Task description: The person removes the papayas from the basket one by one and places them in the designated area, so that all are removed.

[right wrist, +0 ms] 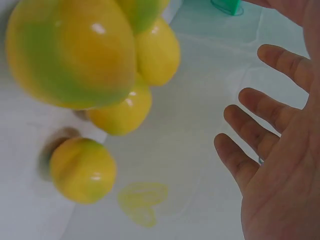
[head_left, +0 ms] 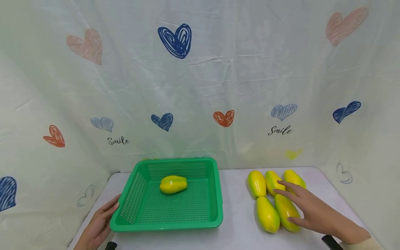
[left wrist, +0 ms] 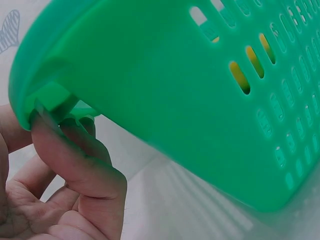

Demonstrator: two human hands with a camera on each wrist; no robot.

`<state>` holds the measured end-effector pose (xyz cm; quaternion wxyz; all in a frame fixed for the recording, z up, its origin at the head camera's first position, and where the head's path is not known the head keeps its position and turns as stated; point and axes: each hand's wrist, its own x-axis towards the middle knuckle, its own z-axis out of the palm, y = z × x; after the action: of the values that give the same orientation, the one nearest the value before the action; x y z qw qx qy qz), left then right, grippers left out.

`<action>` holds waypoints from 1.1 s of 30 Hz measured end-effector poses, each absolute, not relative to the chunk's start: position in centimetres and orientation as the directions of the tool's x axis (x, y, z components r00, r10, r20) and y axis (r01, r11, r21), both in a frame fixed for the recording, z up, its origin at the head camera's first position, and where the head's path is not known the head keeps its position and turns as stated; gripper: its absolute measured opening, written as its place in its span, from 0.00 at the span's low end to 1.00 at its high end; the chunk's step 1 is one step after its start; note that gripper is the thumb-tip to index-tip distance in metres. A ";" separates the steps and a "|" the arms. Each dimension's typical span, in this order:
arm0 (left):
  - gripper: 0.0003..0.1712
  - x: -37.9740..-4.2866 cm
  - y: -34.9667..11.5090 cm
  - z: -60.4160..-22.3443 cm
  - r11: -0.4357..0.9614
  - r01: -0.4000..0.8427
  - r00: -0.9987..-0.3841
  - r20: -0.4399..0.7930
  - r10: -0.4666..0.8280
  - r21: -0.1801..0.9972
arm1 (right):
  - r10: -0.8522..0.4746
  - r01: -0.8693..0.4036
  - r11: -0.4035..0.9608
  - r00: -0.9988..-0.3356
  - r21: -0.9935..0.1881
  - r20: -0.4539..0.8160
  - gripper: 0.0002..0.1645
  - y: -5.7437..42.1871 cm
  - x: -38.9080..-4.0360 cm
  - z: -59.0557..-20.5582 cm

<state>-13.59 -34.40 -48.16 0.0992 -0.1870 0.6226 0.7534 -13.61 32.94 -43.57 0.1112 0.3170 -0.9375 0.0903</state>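
Observation:
A green plastic basket (head_left: 167,227) with slotted sides stands at the left of the table. One yellow-green papaya (head_left: 173,184) lies inside it, toward the back. My left hand (head_left: 99,222) grips the basket's left rim, and in the left wrist view its curled fingers (left wrist: 75,160) hook under that rim. Several more papayas (head_left: 268,216) lie close together on the right side. Over them hovers my right hand (head_left: 309,208), fingers spread and holding nothing. The right wrist view has its straight fingers (right wrist: 260,107) apart from the nearest papaya (right wrist: 75,55).
A white cloth covers the table (head_left: 235,215). Behind and at both sides hangs a pale curtain (head_left: 200,90) printed with hearts and "Smile" lettering, close behind the basket. Dark bands (head_left: 331,242) show near both wrists.

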 end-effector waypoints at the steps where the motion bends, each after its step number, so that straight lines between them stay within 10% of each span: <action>1: 0.49 -13.6 -34.4 -48.2 -0.205 -0.382 -0.911 -0.405 -0.083 0.901 | -0.581 -0.621 0.776 -0.771 -0.106 0.260 0.55 32.6 -13.7 -43.2; 33: 0.42 -13.7 -34.5 -48.3 -0.230 -0.380 -0.909 -0.408 -0.088 0.896 | -0.808 -0.843 0.536 -0.528 -0.047 0.260 0.48 20.4 -19.4 -38.9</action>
<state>-13.71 -34.45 -48.33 0.0960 -0.1911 0.6129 0.7606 -19.43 20.38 -38.86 0.1039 0.4744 -0.8702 0.0834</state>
